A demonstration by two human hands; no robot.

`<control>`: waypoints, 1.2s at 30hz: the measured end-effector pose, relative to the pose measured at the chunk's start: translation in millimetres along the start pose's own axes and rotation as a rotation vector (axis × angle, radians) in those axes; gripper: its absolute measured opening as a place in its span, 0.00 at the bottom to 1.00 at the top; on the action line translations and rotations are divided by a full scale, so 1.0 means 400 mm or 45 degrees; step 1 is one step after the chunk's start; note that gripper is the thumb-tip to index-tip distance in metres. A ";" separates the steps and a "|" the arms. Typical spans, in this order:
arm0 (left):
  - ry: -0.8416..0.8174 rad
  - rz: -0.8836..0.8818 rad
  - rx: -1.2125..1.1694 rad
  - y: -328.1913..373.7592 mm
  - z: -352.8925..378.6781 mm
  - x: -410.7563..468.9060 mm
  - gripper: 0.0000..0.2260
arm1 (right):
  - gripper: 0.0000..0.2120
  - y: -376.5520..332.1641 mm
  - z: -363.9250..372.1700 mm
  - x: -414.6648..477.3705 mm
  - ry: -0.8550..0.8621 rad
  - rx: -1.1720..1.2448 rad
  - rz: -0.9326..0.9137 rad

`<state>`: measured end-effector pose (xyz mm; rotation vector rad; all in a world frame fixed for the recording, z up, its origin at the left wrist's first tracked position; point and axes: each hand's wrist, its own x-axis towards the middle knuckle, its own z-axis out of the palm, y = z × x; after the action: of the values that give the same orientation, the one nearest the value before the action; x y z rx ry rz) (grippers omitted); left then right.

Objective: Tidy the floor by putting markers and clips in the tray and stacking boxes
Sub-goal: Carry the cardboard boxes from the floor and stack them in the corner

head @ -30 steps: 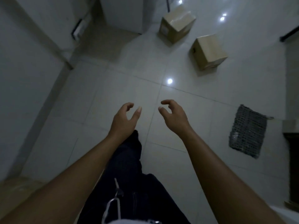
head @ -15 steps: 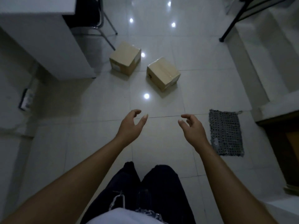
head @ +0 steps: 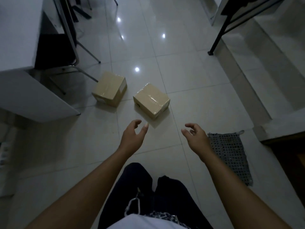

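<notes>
Two taped cardboard boxes stand apart on the white tiled floor. The nearer box [head: 151,100] lies just beyond my fingertips, turned at an angle. The farther box [head: 109,88] sits to its left, beside a chair leg. My left hand [head: 133,138] reaches forward with fingers spread and curled, holding nothing, a short way below the nearer box's front corner. My right hand [head: 196,139] is also open and empty, lower right of that box. No markers, clips or tray are in view.
A white desk [head: 24,96] and a metal-legged chair [head: 72,52] stand at the left. A grey perforated mat [head: 231,154] lies at the right by a raised step [head: 264,104]. A black table leg [head: 216,38] stands at the upper right. My dark trousers [head: 151,192] fill the bottom.
The view has swung right and I have moved closer to the boxes, which now sit near the centre. Both hands have stayed open and spread further apart, reaching toward the nearer box.
</notes>
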<state>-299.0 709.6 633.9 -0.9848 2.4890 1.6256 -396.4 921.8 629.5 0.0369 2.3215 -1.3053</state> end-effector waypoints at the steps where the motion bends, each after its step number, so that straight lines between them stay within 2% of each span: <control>1: 0.000 -0.025 -0.010 0.009 0.003 0.038 0.24 | 0.14 -0.021 0.000 0.043 -0.005 0.000 0.000; 5: -0.015 -0.097 -0.011 0.024 -0.001 0.223 0.25 | 0.17 -0.083 0.023 0.223 0.006 0.032 0.043; 13: -0.114 -0.191 0.009 0.063 -0.035 0.715 0.25 | 0.11 -0.189 0.140 0.645 0.101 0.169 0.271; 19: -0.162 -0.229 0.094 0.017 0.026 1.040 0.26 | 0.20 -0.166 0.262 0.969 0.103 0.233 0.412; 21: -0.196 -0.243 0.109 -0.026 0.070 1.140 0.25 | 0.21 -0.109 0.312 1.067 0.076 0.253 0.450; 25: -0.245 -0.314 0.134 -0.215 0.228 1.348 0.22 | 0.21 0.114 0.454 1.279 -0.041 0.279 0.589; 27: -0.250 -0.321 0.153 -0.296 0.300 1.425 0.21 | 0.23 0.210 0.510 1.356 -0.027 0.244 0.634; 33: -0.256 -0.498 0.152 -0.554 0.445 1.636 0.21 | 0.40 0.482 0.684 1.516 -0.033 0.203 0.820; 36: -0.177 -0.533 0.287 -0.663 0.479 1.716 0.21 | 0.44 0.565 0.748 1.559 -0.001 0.177 0.900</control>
<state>-776.7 458.8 98.2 -1.2099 2.1306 1.2147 -777.7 675.6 60.5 0.8187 1.9233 -1.0732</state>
